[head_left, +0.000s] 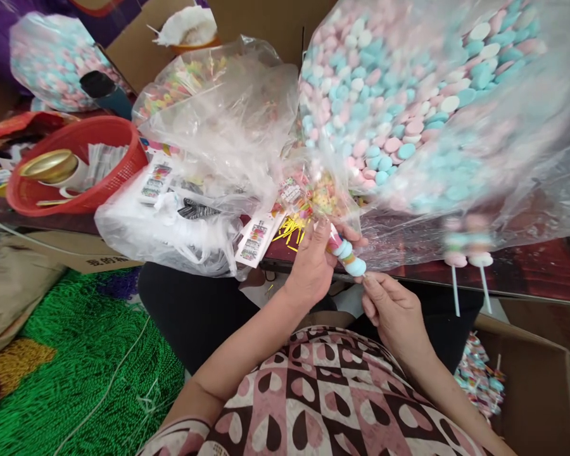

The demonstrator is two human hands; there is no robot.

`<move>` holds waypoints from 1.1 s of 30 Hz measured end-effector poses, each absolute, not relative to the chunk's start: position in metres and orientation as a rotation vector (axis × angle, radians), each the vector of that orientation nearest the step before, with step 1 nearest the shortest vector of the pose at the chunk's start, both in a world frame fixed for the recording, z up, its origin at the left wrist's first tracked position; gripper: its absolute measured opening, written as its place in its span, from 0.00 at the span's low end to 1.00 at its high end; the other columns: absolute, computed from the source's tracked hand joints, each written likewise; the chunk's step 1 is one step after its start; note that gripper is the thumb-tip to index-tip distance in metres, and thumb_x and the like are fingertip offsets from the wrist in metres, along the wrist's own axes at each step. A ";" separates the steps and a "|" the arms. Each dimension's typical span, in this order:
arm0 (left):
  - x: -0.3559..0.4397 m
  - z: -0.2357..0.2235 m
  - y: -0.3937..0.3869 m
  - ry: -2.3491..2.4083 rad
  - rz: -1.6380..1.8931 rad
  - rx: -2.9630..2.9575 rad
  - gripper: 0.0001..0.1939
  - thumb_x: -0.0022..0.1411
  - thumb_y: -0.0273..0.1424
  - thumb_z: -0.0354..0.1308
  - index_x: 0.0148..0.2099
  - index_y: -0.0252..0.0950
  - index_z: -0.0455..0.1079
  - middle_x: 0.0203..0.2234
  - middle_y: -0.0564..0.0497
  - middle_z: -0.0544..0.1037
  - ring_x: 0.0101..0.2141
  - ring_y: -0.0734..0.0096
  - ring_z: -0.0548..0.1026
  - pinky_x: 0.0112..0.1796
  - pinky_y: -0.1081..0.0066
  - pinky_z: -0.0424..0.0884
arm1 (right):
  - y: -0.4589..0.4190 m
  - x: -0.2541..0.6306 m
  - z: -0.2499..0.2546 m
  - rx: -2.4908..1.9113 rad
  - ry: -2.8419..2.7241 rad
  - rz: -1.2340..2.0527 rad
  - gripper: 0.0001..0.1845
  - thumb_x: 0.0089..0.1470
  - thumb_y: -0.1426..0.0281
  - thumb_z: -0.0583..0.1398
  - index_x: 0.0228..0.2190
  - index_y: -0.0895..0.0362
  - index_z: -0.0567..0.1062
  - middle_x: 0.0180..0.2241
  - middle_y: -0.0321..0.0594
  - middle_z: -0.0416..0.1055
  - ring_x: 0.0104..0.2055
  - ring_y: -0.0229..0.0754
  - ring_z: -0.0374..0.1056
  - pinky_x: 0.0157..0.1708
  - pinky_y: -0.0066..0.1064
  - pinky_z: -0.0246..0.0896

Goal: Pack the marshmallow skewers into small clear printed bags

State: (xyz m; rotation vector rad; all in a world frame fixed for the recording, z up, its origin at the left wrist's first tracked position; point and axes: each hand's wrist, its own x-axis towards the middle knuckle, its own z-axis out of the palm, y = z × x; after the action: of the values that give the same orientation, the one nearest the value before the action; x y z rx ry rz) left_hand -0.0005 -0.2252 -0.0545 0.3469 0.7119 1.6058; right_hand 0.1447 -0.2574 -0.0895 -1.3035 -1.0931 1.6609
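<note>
My left hand [312, 269] is closed around the upper part of a candy skewer [349, 253], a stack of pastel blue, pink and orange-yellow sweets on a white stick. With thumb and fingertips my right hand [394, 307] pinches the stick at its lower end. The skewer tilts down to the right, above my lap. Just beyond my left hand lie a small clear packet of yellowish sweets [327, 193], yellow twist ties [292, 233] and printed white labels [258, 240]. Two more candy skewers [456, 259] rest at the table edge on the right, their sticks poking outward.
A large clear bag of pastel sweets [399, 126] covers the table's right side. Further left are another bag [218, 95], a white plastic bag [171, 234] and a red basket [76, 196]. A cardboard box [532, 380] with wrapped sweets stands low right; green strands [109, 367] cover the lower left.
</note>
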 end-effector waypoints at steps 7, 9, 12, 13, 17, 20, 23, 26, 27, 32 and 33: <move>0.005 -0.060 -0.228 0.763 1.543 0.390 0.24 0.50 0.52 0.67 0.33 0.38 0.68 0.25 0.52 0.77 0.31 0.66 0.79 0.32 0.69 0.75 | -0.252 0.140 -0.081 -1.110 -0.853 2.101 0.16 0.55 0.56 0.65 0.30 0.56 0.73 0.10 0.24 0.54 0.12 0.27 0.40 0.16 0.25 0.35; 0.001 -0.058 -0.226 0.740 1.508 0.412 0.24 0.50 0.53 0.67 0.33 0.38 0.68 0.25 0.52 0.77 0.32 0.64 0.79 0.32 0.67 0.75 | -0.248 0.138 -0.077 -1.063 -0.845 2.128 0.16 0.55 0.57 0.65 0.30 0.57 0.74 0.10 0.24 0.53 0.12 0.27 0.41 0.16 0.25 0.36; -0.005 -0.054 -0.224 0.700 1.503 0.436 0.23 0.50 0.51 0.68 0.32 0.38 0.69 0.26 0.51 0.78 0.34 0.63 0.80 0.34 0.67 0.76 | -0.242 0.131 -0.072 -1.023 -0.891 2.110 0.15 0.55 0.57 0.65 0.30 0.57 0.75 0.10 0.24 0.53 0.13 0.27 0.41 0.17 0.25 0.36; -0.008 -0.052 -0.225 0.696 1.504 0.449 0.22 0.50 0.51 0.68 0.33 0.38 0.70 0.27 0.51 0.78 0.34 0.63 0.80 0.35 0.67 0.76 | -0.240 0.129 -0.071 -1.021 -0.916 2.084 0.15 0.55 0.57 0.65 0.30 0.57 0.75 0.10 0.24 0.54 0.13 0.27 0.42 0.18 0.25 0.36; -0.024 -0.043 -0.229 0.692 1.451 0.572 0.21 0.50 0.48 0.70 0.38 0.40 0.72 0.35 0.49 0.80 0.42 0.60 0.80 0.42 0.64 0.76 | -0.237 0.126 -0.073 -1.020 -0.982 1.985 0.16 0.54 0.57 0.66 0.30 0.57 0.76 0.11 0.25 0.54 0.14 0.27 0.44 0.19 0.26 0.37; -0.040 -0.033 -0.232 0.667 1.461 0.627 0.28 0.47 0.50 0.71 0.46 0.42 0.72 0.43 0.47 0.80 0.49 0.54 0.78 0.46 0.59 0.75 | -0.238 0.126 -0.077 -1.014 -0.999 1.976 0.16 0.54 0.56 0.66 0.30 0.57 0.76 0.11 0.25 0.53 0.14 0.28 0.44 0.19 0.27 0.37; -0.052 -0.024 -0.231 0.666 1.529 0.647 0.30 0.47 0.50 0.70 0.50 0.43 0.71 0.46 0.46 0.80 0.52 0.51 0.76 0.48 0.56 0.74 | -0.239 0.127 -0.079 -1.030 -1.025 1.965 0.16 0.53 0.56 0.66 0.30 0.57 0.76 0.11 0.25 0.53 0.15 0.28 0.45 0.19 0.27 0.37; -0.054 -0.019 -0.227 0.717 1.577 0.618 0.25 0.52 0.45 0.69 0.49 0.42 0.72 0.40 0.48 0.81 0.51 0.53 0.77 0.50 0.56 0.73 | -0.240 0.127 -0.080 -1.087 -1.090 1.926 0.18 0.53 0.54 0.66 0.29 0.57 0.76 0.12 0.26 0.54 0.15 0.29 0.45 0.19 0.27 0.35; -0.052 -0.019 -0.225 0.748 1.580 0.596 0.21 0.54 0.43 0.68 0.47 0.41 0.72 0.36 0.49 0.81 0.49 0.55 0.78 0.49 0.57 0.73 | -0.240 0.127 -0.081 -1.109 -1.119 1.901 0.18 0.52 0.54 0.66 0.29 0.58 0.76 0.12 0.26 0.54 0.15 0.29 0.46 0.19 0.27 0.35; -0.033 -0.031 -0.222 0.834 1.593 0.499 0.11 0.59 0.40 0.63 0.34 0.38 0.72 0.25 0.52 0.78 0.40 0.61 0.80 0.43 0.62 0.75 | -0.241 0.128 -0.081 -1.188 -1.142 1.796 0.19 0.53 0.53 0.65 0.32 0.57 0.76 0.13 0.27 0.57 0.16 0.30 0.47 0.18 0.27 0.35; -0.030 -0.034 -0.222 0.836 1.600 0.488 0.11 0.60 0.41 0.62 0.34 0.38 0.71 0.26 0.52 0.78 0.40 0.62 0.80 0.42 0.63 0.75 | -0.242 0.128 -0.080 -1.184 -1.115 1.809 0.18 0.52 0.54 0.66 0.32 0.57 0.76 0.13 0.27 0.57 0.16 0.30 0.47 0.18 0.27 0.34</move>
State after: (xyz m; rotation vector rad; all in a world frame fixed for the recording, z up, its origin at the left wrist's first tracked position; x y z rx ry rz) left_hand -0.0301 -0.2223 -0.0344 0.4881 0.8356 1.6000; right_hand 0.1283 -0.2418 -0.0802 -1.1840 -1.1146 1.8093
